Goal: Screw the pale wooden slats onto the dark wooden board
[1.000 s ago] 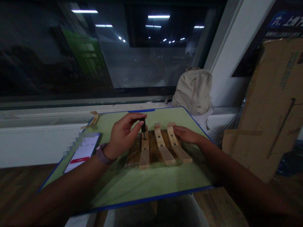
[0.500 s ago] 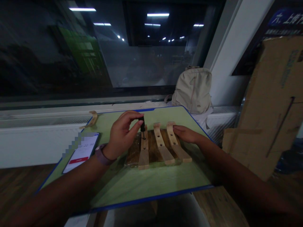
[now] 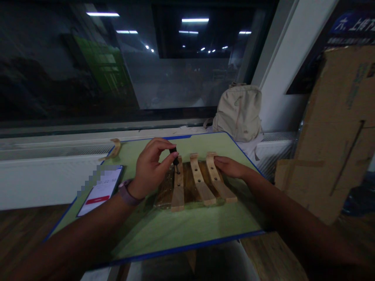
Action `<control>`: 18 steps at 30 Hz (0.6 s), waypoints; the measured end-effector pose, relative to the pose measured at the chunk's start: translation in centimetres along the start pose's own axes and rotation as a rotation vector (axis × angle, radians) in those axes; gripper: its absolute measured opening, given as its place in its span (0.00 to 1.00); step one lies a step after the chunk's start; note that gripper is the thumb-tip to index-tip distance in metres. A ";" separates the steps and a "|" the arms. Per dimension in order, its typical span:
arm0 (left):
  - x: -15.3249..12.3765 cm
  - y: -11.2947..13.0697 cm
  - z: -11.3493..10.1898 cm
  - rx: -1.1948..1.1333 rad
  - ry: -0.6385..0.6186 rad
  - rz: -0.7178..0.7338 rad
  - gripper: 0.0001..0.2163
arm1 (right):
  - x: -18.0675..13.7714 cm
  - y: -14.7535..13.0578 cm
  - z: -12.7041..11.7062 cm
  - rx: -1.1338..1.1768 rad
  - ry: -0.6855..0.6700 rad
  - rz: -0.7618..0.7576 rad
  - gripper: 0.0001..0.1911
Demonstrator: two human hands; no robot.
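Note:
A dark wooden plate [image 3: 190, 184] carries three pale wooden hooks and lies on a green board [image 3: 181, 226]. My left hand [image 3: 152, 166] pinches a small black screwdriver [image 3: 175, 157] between thumb and fingers. The tool stands upright with its tip in the upper hole of the left hook [image 3: 178, 186]. My right hand [image 3: 230, 166] rests on the far end of the right hook [image 3: 218, 178], fingers curled over it and pressing it down. The middle hook [image 3: 199, 180] lies untouched between them.
A phone [image 3: 101, 189] with a lit screen lies on the board's left side. A spare wooden hook [image 3: 115, 147] sits on the sill at the far left corner. A beige backpack [image 3: 238, 113] leans against the window, and large cardboard sheets [image 3: 336, 128] stand at the right.
My left hand's fingers have shifted a little on the screwdriver handle, as in turning it. The right hand and the hooks have stayed in place.

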State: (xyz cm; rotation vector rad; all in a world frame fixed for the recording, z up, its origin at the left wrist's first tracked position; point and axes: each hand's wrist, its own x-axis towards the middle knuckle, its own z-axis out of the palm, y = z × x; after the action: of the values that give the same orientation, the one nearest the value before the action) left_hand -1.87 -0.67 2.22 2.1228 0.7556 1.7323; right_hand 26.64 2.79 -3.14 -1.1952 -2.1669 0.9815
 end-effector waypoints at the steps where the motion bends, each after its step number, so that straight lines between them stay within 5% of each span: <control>1: -0.1 0.1 0.0 0.000 -0.014 -0.017 0.08 | 0.0 0.0 0.0 0.000 0.000 -0.001 0.28; 8: -0.2 0.9 0.1 0.064 -0.137 -0.013 0.13 | 0.0 -0.1 -0.1 -0.001 -0.002 -0.016 0.27; 13: 0.2 0.4 -0.1 0.128 -0.064 0.085 0.12 | -0.1 -0.2 0.0 -0.006 0.001 -0.012 0.27; 18: -0.2 0.6 0.2 0.065 -0.037 -0.025 0.12 | 0.0 -0.1 0.0 -0.003 -0.002 -0.020 0.28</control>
State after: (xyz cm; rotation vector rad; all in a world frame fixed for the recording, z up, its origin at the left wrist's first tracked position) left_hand -1.62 -1.27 2.37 2.1721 0.8354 1.6722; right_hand 26.57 2.72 -3.02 -1.1727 -2.1776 0.9722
